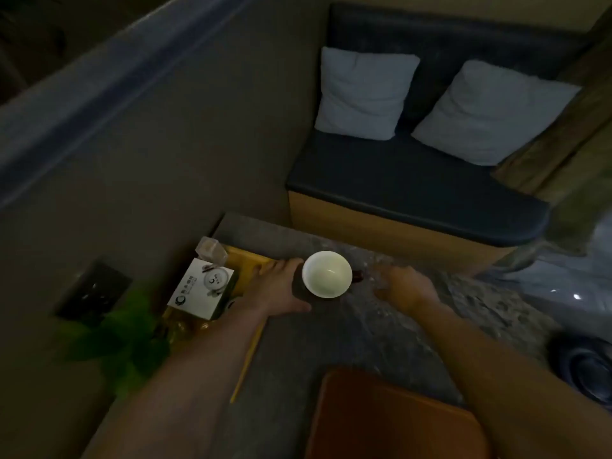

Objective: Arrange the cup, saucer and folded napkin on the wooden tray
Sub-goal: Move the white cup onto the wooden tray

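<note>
A white cup (pixel 327 273) stands on the grey stone table, seen from above. Under it shows a dark saucer, with a dark red bit (pixel 359 276) at the cup's right. My left hand (pixel 281 286) wraps the saucer's left edge, fingers behind and thumb in front. My right hand (pixel 404 286) hovers to the right of the cup, fingers curled down and blurred; whether it holds anything is unclear. A yellow wooden tray (pixel 246 260) lies at the table's left, its rim running toward me. No napkin is visible.
A white box (pixel 202 289) and a small clear jar (pixel 212 250) sit on the tray's left part. A green plant (pixel 126 329) is lower left. An orange-brown chair back (pixel 390 419) is near me. A dark bench with two pillows (pixel 364 94) stands beyond the table.
</note>
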The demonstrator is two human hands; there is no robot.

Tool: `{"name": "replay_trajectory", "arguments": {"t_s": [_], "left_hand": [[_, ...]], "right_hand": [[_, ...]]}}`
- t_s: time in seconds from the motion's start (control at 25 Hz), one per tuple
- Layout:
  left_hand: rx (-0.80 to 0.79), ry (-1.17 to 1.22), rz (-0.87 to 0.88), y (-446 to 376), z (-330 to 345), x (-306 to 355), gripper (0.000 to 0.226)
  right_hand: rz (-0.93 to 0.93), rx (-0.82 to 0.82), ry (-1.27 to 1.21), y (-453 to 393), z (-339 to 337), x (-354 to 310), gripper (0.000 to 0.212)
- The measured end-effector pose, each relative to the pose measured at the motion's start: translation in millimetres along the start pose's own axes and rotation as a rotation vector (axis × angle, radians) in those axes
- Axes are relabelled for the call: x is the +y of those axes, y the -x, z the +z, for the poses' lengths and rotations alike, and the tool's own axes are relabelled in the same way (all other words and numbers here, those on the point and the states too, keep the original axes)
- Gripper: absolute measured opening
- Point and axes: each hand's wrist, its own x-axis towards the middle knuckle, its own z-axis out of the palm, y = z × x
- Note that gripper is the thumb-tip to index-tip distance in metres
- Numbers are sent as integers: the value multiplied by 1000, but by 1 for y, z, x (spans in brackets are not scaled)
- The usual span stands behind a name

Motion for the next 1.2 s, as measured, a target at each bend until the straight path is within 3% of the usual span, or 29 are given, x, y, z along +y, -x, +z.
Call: {"name": "replay_trajectory", "arguments": {"t_s": [0.12, 0.32, 0.44, 0.52, 0.72, 1.04, 1.2], "left_hand": [[31, 139, -11, -15, 6, 5, 112], [63, 159, -3, -27, 19, 5, 104], [48, 181, -18, -30, 21, 5, 100], [41, 181, -13, -31, 22, 6, 101], [81, 434, -14, -27, 26, 16, 103], [62, 447, 4, -9, 25, 22, 100], [50, 485, 89, 11, 30, 24, 99]], "right_hand": [[-75, 5, -85, -18, 3, -11, 42], [-89, -12, -122, -38, 8, -13, 12], [-63, -5, -181, -45, 10, -12, 6], [-55, -10, -190, -48, 12, -11, 6], [-38, 4, -207, -50, 18, -10, 6], [-39, 12, -224, -27, 28, -7, 3], [-41, 6, -296, 2, 32, 0, 15]]}}
